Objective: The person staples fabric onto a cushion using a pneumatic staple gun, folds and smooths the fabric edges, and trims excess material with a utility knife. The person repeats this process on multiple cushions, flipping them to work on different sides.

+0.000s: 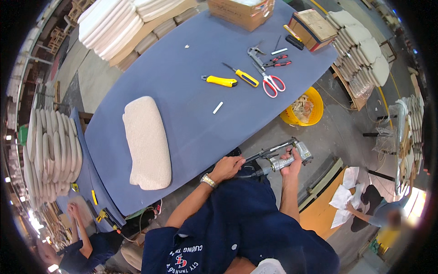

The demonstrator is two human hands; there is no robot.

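A silver pneumatic staple gun [280, 156] lies crosswise in front of my body, just off the table's near edge. My right hand [292, 165] is wrapped round its metal body. With my left hand [228, 167], a watch on the wrist, I pinch the rear end of its long dark magazine. A cream padded cushion panel [147, 144] rests on the blue-covered table [191, 123], left of my hands. Farther off on the table are a yellow utility knife [220, 81], a yellow screwdriver [246, 77], red-handled scissors [272, 84], pliers [278, 61] and an air blow gun [256, 54].
A yellow bucket of scraps [315, 107] stands on the floor beside the table. Cardboard boxes [242, 13] sit at its far end. Stacked padded panels [52, 150] rise left and right. One co-worker [84, 237] is at lower left, another [388, 212] at lower right.
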